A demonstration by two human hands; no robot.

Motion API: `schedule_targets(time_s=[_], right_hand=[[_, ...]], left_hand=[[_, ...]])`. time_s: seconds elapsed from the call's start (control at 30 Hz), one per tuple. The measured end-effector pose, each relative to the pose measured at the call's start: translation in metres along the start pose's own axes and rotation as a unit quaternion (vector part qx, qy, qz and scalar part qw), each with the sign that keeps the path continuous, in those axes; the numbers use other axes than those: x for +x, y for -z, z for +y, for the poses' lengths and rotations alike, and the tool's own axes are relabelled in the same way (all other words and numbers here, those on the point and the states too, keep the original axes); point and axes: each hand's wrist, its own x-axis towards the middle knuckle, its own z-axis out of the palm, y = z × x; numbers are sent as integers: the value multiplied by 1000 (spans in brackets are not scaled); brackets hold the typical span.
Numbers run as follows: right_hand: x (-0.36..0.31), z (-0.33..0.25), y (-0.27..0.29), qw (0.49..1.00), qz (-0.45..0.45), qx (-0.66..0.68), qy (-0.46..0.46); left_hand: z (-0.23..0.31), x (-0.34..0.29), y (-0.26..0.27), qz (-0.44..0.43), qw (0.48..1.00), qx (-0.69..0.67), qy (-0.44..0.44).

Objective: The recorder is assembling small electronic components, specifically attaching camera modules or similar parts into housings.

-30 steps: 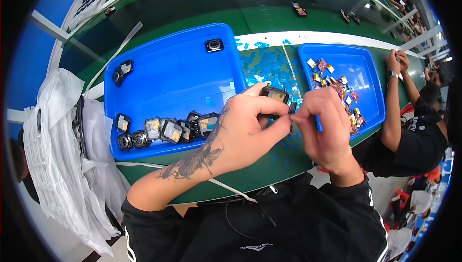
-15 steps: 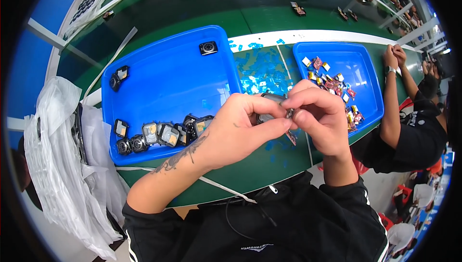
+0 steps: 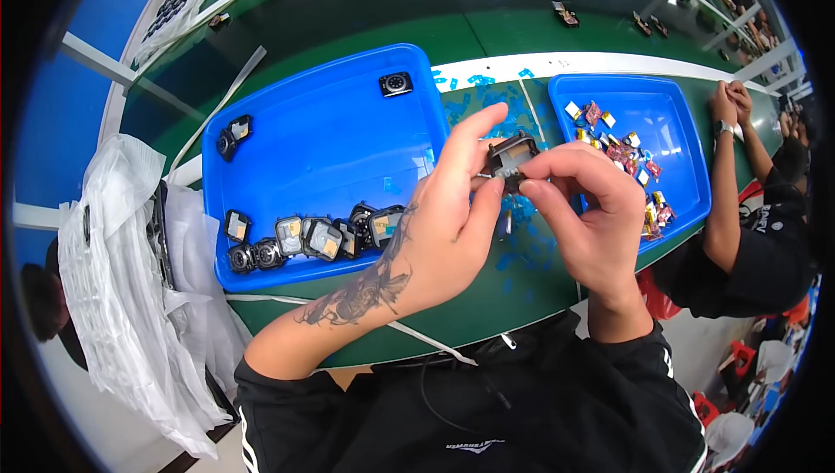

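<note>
My left hand point(image 3: 448, 221) grips a black smartwatch case point(image 3: 513, 153) between thumb and fingers, its index finger stretched up past it. The case is tilted with its open, hollow side toward me, and greyish-tan parts show inside. From the other side, my right hand point(image 3: 596, 212) pinches the case's lower right edge with thumb and index finger. Whether those fingertips also hold a small part cannot be made out. Below the case a small pale piece point(image 3: 509, 223) shows against the green table. Both hands are above the gap between two blue trays.
The larger blue tray point(image 3: 322, 138) at left holds several black watch cases point(image 3: 322, 238). Batteries and small red parts point(image 3: 622, 151) lie in the smaller blue tray point(image 3: 687, 138). Blue film scraps point(image 3: 522, 116) cover the table between. White plastic sheeting point(image 3: 113, 299) hangs at left; a co-worker's arm point(image 3: 722, 186) is at right.
My left hand has turned the watch case upright, so its hollow side now shows, and its index finger has lifted away. My right hand has shifted slightly right and down. The whole view has shifted slightly.
</note>
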Motion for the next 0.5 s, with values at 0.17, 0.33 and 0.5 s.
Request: schedule_targets(time_s=[0.17, 0.33, 0.5], right_hand=[[4, -2, -3, 998, -5, -62, 21], [4, -2, -5, 998, 8, -59, 1], [6, -3, -3, 997, -2, -71, -5]], left_hand=[[10, 2, 1, -19, 997, -45, 57], [11, 0, -1, -9, 996, -59, 62], [7, 0, -1, -16, 997, -51, 50]])
